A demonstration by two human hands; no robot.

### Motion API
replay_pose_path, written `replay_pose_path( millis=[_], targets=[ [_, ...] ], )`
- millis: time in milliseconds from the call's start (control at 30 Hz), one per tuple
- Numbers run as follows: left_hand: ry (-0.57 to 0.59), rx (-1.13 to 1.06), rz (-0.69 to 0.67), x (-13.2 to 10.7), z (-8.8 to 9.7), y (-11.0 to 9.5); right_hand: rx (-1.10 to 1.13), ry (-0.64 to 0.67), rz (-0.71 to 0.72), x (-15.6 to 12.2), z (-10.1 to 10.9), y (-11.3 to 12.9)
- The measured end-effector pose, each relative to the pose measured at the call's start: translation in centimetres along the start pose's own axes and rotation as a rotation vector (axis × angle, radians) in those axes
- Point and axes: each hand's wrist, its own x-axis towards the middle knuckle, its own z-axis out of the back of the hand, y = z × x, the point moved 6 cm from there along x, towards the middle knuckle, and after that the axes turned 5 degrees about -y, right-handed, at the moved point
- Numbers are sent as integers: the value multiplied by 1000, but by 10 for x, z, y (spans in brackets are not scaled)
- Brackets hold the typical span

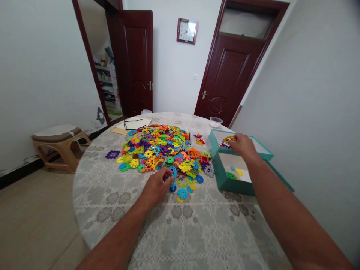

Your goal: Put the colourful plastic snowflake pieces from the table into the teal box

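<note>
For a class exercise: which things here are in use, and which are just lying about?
Used: left hand on plastic snap-together gear pieces; right hand holding linked pieces above a teal box.
Lying about: glasses, wall clock, stool.

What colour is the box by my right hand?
The box is teal outside, white inside; head view.

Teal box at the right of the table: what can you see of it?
The teal box stands open as two shallow sections, card-like, with teal walls and white insides, on the patterned tablecloth near the table's right edge. One section lies beyond the other, and their walls meet. The near section holds a green piece, a yellow piece and a blue piece. The right hand, gripping interlocked plastic pieces, is over the far section.
</note>
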Motion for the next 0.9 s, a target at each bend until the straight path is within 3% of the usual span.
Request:
replay_pose_path(
  millis=[233,400,467,533,633,733,800,900],
  targets=[
    [10,-1,-2,-1,-2,-2,-80,58,2,24,-26,-6],
    [19,2,0,-1,-4,1,-13,2,89,7,-16,15],
    [25,-24,3,-1,-5,2,98,-23,157,-16,-7,35],
    [47,-86,33,-3,-6,2,284,50,249,-51,-6,61],
    [115,-227,101,-5,-10,-1,525,408,406,-123,-23,107],
    [150,-315,117,-4,-12,-6,690,642,449,-187,-41,140],
    [151,-322,115,-2,-11,-9,765,731,422,-210,-48,151],
    [32,-195,57,-3,2,-20,745,712,414,-207,-45,153]
  ],
)
